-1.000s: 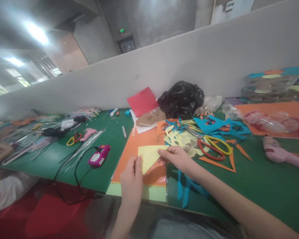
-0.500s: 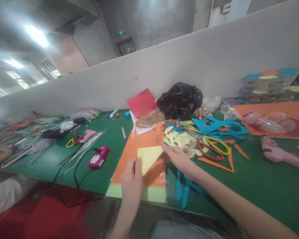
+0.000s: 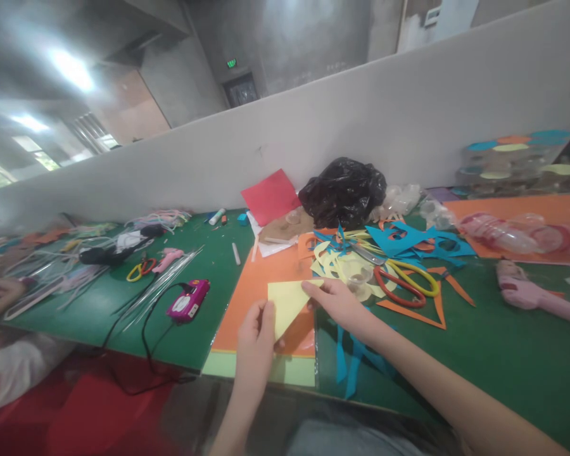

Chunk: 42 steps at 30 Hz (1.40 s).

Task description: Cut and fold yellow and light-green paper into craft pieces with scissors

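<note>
From my feed, the green tabletop (image 3: 503,354) runs along a white partition and fills most of the view. A big orange sheet (image 3: 259,288) lies flat on it right in front of me, which gives the hands a smooth surface to work over. Behind it slumps a black bag (image 3: 344,190), pushed back against the partition and out of the way. Blue and yellow paper scraps (image 3: 399,240) are heaped to the right. The scissors (image 3: 406,285) lie on the scraps, close to my right hand (image 3: 339,304).

The yellow paper (image 3: 287,301) sits just above the orange sheet, held between both hands. My left hand (image 3: 256,339) has its fingers clenched on the lower left edge. The right fingers pinch the upper right corner. I judge that the two opposed grips keep the paper taut and level.
</note>
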Available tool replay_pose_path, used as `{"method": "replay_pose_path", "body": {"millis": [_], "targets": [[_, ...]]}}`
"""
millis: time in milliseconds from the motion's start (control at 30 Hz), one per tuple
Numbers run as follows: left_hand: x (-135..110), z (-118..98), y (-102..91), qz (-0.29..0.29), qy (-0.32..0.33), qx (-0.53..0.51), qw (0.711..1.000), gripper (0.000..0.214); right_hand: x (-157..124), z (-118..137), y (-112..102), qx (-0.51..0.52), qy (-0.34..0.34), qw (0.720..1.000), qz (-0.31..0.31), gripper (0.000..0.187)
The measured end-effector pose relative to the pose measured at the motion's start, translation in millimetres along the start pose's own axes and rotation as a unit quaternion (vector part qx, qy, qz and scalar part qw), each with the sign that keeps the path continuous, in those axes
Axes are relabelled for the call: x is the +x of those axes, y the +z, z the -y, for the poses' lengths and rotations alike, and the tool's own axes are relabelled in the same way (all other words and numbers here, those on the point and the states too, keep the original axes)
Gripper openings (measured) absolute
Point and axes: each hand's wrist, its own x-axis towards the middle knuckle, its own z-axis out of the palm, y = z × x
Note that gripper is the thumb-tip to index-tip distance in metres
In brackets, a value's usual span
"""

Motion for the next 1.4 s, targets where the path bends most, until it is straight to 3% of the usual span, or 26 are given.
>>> {"method": "replay_pose_path", "body": {"millis": [167, 300, 500, 767, 1167, 1267, 1400], "targets": [[5, 1, 0.4, -0.011, 0.033, -0.039, 0.999, 0.040, 2, -3, -2, 0.006, -0.005, 1.000, 0.024, 0.053], [6, 2, 0.6, 0.008, 0.015, -0.062, 0.998, 0.040, -1, -4, -2, -0.002, -0.024, 0.997, 0.072, 0.046], [9, 0, -2.4, 0.008, 0.047, -0.077, 0.996, 0.035, -6, -2, 2, 0.001, -0.030, 0.990, 0.138, 0.036], [7, -6, 2.8, 0.067, -0.002, -0.077, 0.995, 0.041, -2, -3, -1, -0.030, -0.049, 0.997, 0.047, 0.045], [14, -1, -8.4, 0.140, -0.030, -0.026, 0.989, 0.039, 5, -13, -2, 0.008, -0.043, 0.999, 0.001, 0.038], [16, 1, -8.7, 0.142, -0.032, -0.040, 0.989, 0.040, 6, -13, -3, 0.023, -0.036, 0.999, 0.017, 0.042], [18, 6, -8.4, 0.130, -0.022, -0.063, 0.989, 0.041, 3, -11, -1, 0.070, -0.013, 0.994, 0.082, 0.045]]}}
